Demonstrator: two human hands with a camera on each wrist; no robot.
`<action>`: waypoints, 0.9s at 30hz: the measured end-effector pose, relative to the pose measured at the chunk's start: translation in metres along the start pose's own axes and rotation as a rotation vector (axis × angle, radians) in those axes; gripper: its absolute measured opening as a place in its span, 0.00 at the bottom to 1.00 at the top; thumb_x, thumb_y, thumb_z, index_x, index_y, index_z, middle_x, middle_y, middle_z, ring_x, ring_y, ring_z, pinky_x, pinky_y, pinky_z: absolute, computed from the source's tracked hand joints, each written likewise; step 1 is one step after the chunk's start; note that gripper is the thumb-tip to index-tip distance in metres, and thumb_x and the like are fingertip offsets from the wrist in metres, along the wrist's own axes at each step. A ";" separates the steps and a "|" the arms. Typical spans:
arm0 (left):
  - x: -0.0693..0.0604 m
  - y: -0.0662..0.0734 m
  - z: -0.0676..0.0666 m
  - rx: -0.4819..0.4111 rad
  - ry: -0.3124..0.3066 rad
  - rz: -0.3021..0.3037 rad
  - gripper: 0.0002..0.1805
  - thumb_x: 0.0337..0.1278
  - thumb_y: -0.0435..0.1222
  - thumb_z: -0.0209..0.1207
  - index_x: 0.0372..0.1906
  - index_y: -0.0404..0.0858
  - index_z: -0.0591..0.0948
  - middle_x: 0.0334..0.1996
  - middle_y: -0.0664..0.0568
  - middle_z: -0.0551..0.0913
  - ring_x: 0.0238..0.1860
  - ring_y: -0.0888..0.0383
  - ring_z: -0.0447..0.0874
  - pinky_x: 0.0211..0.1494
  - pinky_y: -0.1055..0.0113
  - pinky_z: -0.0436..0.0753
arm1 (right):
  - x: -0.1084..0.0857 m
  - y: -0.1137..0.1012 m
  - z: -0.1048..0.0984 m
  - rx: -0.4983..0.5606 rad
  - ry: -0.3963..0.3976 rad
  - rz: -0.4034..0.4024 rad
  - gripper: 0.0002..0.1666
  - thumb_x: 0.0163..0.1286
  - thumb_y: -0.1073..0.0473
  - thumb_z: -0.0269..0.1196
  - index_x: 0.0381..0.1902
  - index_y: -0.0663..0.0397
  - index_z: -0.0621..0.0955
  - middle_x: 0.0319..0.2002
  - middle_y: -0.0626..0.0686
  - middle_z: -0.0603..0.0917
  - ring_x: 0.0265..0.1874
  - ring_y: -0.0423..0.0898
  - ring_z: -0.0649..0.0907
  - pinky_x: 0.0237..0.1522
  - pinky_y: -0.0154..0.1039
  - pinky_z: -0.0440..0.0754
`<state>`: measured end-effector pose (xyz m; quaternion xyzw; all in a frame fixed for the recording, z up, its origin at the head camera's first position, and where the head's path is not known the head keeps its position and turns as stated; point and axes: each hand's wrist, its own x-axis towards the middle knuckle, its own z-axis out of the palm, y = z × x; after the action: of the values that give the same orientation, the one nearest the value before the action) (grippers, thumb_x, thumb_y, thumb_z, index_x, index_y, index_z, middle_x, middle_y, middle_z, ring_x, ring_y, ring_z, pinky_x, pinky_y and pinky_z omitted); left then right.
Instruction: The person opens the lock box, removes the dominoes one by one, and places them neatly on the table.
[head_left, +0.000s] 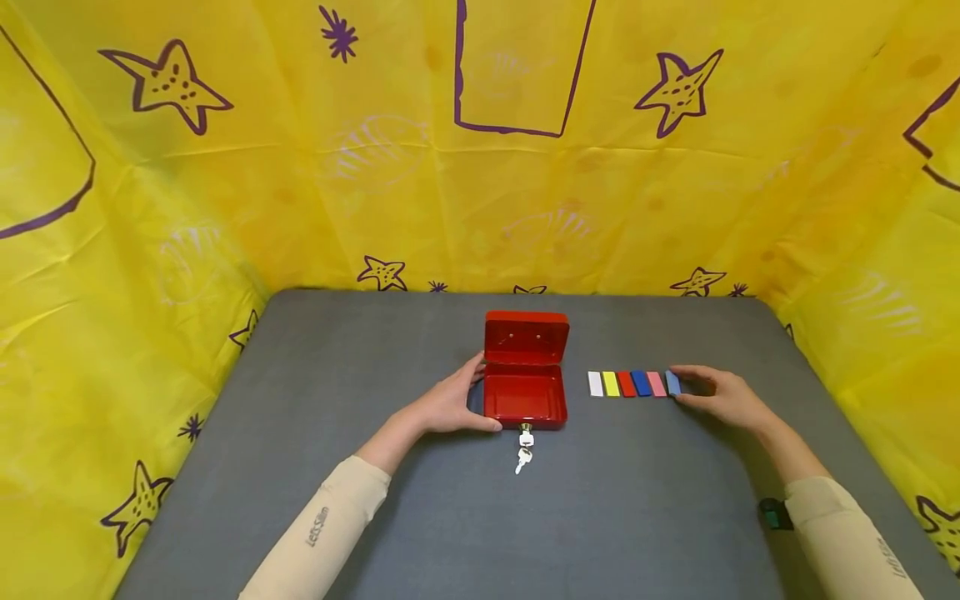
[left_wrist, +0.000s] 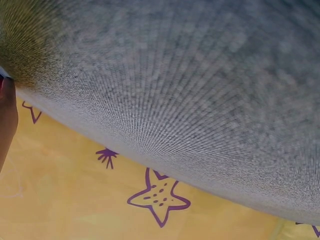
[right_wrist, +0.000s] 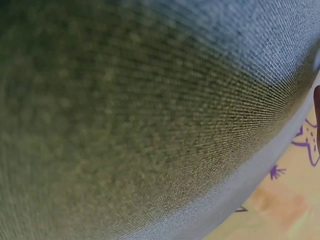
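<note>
A small red cash box (head_left: 526, 398) stands in the middle of the table, its lid (head_left: 527, 337) raised and its inside bare. Two keys (head_left: 526, 438) hang from the lock on its front. My left hand (head_left: 452, 403) holds the box's left side, thumb at the front corner and fingers towards the back. To the right lie white (head_left: 596, 384), yellow (head_left: 611, 384), red (head_left: 626, 384), dark blue (head_left: 641, 383) and pink (head_left: 657, 384) flat blocks in a row. At the row's right end, my right hand (head_left: 723, 398) pinches a light blue block (head_left: 672, 383) between thumb and fingers.
The grey table (head_left: 337, 350) is walled on its far, left and right sides by a yellow cloth (head_left: 420, 208) with purple starfish drawings. Both wrist views mostly show the tabletop, with only a sliver of each hand at the edge.
</note>
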<state>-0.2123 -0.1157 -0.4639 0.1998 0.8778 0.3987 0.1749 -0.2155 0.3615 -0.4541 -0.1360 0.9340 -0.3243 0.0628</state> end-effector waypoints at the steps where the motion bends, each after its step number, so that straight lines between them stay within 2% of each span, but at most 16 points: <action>1: 0.000 0.001 0.000 -0.001 -0.002 -0.002 0.66 0.36 0.54 0.75 0.78 0.48 0.46 0.72 0.52 0.61 0.69 0.56 0.63 0.65 0.53 0.71 | -0.001 0.000 -0.001 -0.012 0.000 -0.001 0.32 0.66 0.51 0.67 0.64 0.59 0.75 0.59 0.65 0.77 0.59 0.61 0.73 0.59 0.49 0.69; 3: 0.000 0.002 0.001 -0.003 -0.004 -0.004 0.66 0.37 0.54 0.75 0.78 0.47 0.46 0.72 0.51 0.61 0.69 0.55 0.63 0.65 0.52 0.71 | -0.002 0.000 -0.001 -0.027 0.002 -0.014 0.32 0.65 0.52 0.68 0.63 0.59 0.76 0.58 0.66 0.77 0.58 0.63 0.73 0.57 0.60 0.68; 5: -0.001 0.004 0.001 0.001 -0.009 -0.003 0.66 0.37 0.54 0.75 0.78 0.46 0.45 0.72 0.50 0.61 0.69 0.55 0.63 0.66 0.52 0.71 | -0.003 0.000 -0.001 -0.042 0.005 -0.030 0.31 0.65 0.52 0.68 0.63 0.59 0.76 0.58 0.66 0.78 0.57 0.63 0.73 0.56 0.63 0.67; 14: -0.002 0.004 0.000 0.012 -0.012 -0.001 0.65 0.38 0.54 0.75 0.78 0.46 0.45 0.72 0.51 0.61 0.70 0.55 0.63 0.66 0.53 0.70 | -0.002 -0.002 0.001 -0.141 0.010 -0.133 0.28 0.63 0.59 0.68 0.61 0.58 0.77 0.56 0.64 0.79 0.54 0.62 0.75 0.54 0.63 0.70; 18: -0.001 0.003 0.000 0.015 -0.013 0.004 0.65 0.38 0.54 0.74 0.78 0.46 0.45 0.72 0.51 0.61 0.70 0.55 0.63 0.66 0.53 0.70 | -0.003 -0.004 0.001 -0.157 0.012 -0.155 0.27 0.62 0.61 0.69 0.60 0.58 0.78 0.55 0.65 0.80 0.54 0.63 0.76 0.53 0.64 0.70; 27: 0.001 0.002 0.001 0.019 -0.014 -0.008 0.65 0.37 0.54 0.75 0.78 0.49 0.45 0.72 0.52 0.61 0.69 0.56 0.63 0.66 0.54 0.70 | -0.001 -0.008 0.002 -0.185 -0.003 -0.215 0.31 0.58 0.66 0.70 0.60 0.64 0.76 0.55 0.67 0.78 0.54 0.66 0.75 0.53 0.65 0.70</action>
<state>-0.2126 -0.1131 -0.4635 0.2006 0.8811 0.3883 0.1806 -0.2123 0.3543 -0.4503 -0.2409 0.9399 -0.2415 0.0165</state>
